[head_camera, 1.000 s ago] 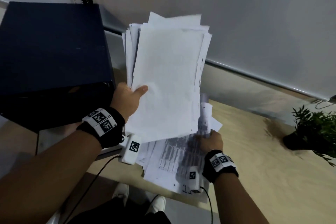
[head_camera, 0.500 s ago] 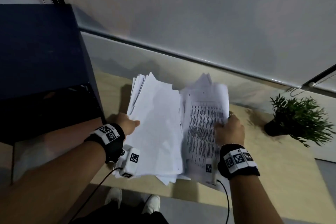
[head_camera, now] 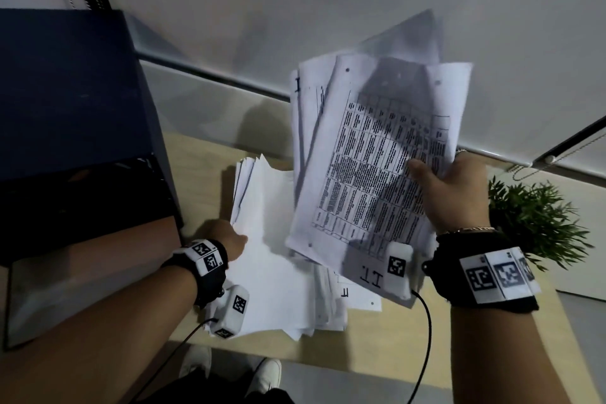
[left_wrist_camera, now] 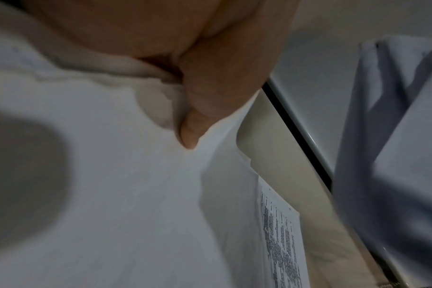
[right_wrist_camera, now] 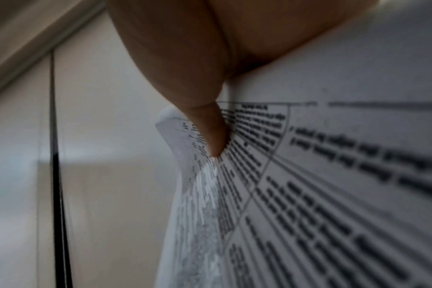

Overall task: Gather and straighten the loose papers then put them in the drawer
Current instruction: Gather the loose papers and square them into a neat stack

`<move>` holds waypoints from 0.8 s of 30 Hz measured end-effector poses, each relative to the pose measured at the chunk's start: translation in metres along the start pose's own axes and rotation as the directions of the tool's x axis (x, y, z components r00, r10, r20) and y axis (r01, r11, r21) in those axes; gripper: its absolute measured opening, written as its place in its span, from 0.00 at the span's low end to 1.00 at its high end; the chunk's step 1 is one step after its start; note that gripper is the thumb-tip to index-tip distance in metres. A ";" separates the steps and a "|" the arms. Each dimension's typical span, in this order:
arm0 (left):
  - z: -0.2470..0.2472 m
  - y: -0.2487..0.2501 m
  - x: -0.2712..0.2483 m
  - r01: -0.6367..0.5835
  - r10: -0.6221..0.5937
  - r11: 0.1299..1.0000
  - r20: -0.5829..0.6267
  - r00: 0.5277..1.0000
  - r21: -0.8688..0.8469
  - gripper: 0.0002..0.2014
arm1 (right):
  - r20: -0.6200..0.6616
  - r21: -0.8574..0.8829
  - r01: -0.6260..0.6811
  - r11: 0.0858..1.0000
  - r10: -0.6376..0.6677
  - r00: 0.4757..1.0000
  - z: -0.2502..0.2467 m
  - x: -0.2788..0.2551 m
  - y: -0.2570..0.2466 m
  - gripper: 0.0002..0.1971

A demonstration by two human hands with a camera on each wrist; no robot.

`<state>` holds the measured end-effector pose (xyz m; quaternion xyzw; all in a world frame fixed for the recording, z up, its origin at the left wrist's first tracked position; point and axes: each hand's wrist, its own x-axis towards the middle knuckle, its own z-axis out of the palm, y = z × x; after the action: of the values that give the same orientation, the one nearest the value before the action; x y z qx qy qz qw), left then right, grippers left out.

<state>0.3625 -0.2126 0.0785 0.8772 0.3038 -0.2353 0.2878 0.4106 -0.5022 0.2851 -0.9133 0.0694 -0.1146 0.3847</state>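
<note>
Paper is split in two bundles: the right hand (head_camera: 454,197) pinches a printed sheaf (head_camera: 370,174) by its right edge, thumb on the table-print face and fingers behind, holding it raised and tilted above the desk (head_camera: 203,161). Below and to the left of it, the left hand (head_camera: 226,239) grips the left edge of a blank-faced stack (head_camera: 272,259) lying on the desk, thumb pressed on top as the left wrist view shows. Sheets in both bundles are fanned and out of square. I judge them light, limp and slippery against each other, so a one-edge pinch lets corners droop and pages slide; holding both long edges and tapping a short edge on the desk should square them. To the left of the left hand stands a dark cabinet (head_camera: 65,92); I cannot make out its drawer
</note>
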 end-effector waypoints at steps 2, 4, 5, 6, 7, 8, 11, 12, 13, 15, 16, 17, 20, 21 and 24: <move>-0.001 -0.001 -0.001 -0.021 0.018 0.998 -0.041 0.999 -0.059 0.21 | 0.030 0.131 -0.055 0.990 0.051 0.998 0.011 0.003 0.005 0.09; 0.003 -0.007 0.004 -0.045 0.036 0.987 -0.061 0.998 -0.156 0.23 | 0.108 0.199 -0.191 0.961 0.172 0.979 0.034 0.002 0.020 0.12; 0.004 -0.010 0.007 -0.058 0.045 0.976 -0.070 0.997 -0.209 0.26 | 0.169 0.166 -0.264 0.950 0.237 0.957 0.050 -0.001 0.033 0.15; 0.006 -0.014 0.010 -0.067 0.047 0.967 -0.089 0.995 -0.244 0.28 | 0.227 0.123 -0.322 0.939 0.289 0.930 0.068 -0.005 0.046 0.16; 0.003 -0.015 0.007 -0.065 0.036 0.955 -0.106 0.994 -0.291 0.30 | 0.285 0.088 -0.354 0.931 0.317 0.905 0.089 -0.009 0.063 0.18; 0.000 -0.014 0.004 -0.041 0.004 0.940 -0.108 0.994 -0.339 0.32 | 0.339 0.062 -0.380 0.923 0.339 0.878 0.108 -0.013 0.078 0.20; -0.007 -0.009 -0.003 -0.029 -0.002 0.927 -0.083 0.997 -0.374 0.31 | 0.433 -0.096 -0.365 0.926 0.368 0.823 0.156 -0.029 0.110 0.28; -0.008 -0.008 -0.003 -0.040 0.019 0.929 -0.059 0.998 -0.367 0.29 | 0.441 -0.165 -0.332 0.929 0.370 0.818 0.166 -0.034 0.110 0.27; -0.005 -0.006 -0.002 -0.048 0.031 0.932 -0.052 0.998 -0.360 0.30 | 0.440 -0.194 -0.289 0.937 0.346 0.828 0.176 -0.038 0.109 0.25; 0.003 -0.003 0.001 0.008 -0.011 0.933 -0.006 1.000 -0.359 0.35 | 0.509 -0.219 -0.189 0.957 0.277 0.815 0.187 -0.045 0.101 0.26; 0.005 -0.003 0.003 0.037 -0.034 0.944 0.016 0.999 -0.327 0.38 | 0.534 -0.190 -0.166 0.968 0.244 0.809 0.193 -0.046 0.099 0.29; 0.006 -0.001 0.003 0.051 -0.048 0.957 0.019 0.999 -0.286 0.40 | 0.509 -0.168 -0.169 0.971 0.232 0.829 0.198 -0.045 0.099 0.31; 0.006 -0.002 0.011 0.007 -0.009 0.981 -0.012 1.000 -0.195 0.43 | 0.430 -0.193 -0.170 0.966 0.239 0.871 0.209 -0.045 0.111 0.20; 0.008 -0.005 0.017 -0.006 0.003 0.984 -0.018 1.000 -0.176 0.42 | 0.461 -0.144 -0.223 0.964 0.265 0.847 0.209 -0.051 0.108 0.18; 0.008 -0.005 0.018 -0.045 0.019 0.973 -0.117 0.993 -0.224 0.31 | 0.537 -0.135 -0.258 0.957 0.290 0.792 0.211 -0.065 0.112 0.28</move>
<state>0.3699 -0.2068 0.0604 0.8555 0.3304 -0.1438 0.3718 0.3989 -0.4213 0.0515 -0.8977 0.0903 0.2121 0.3755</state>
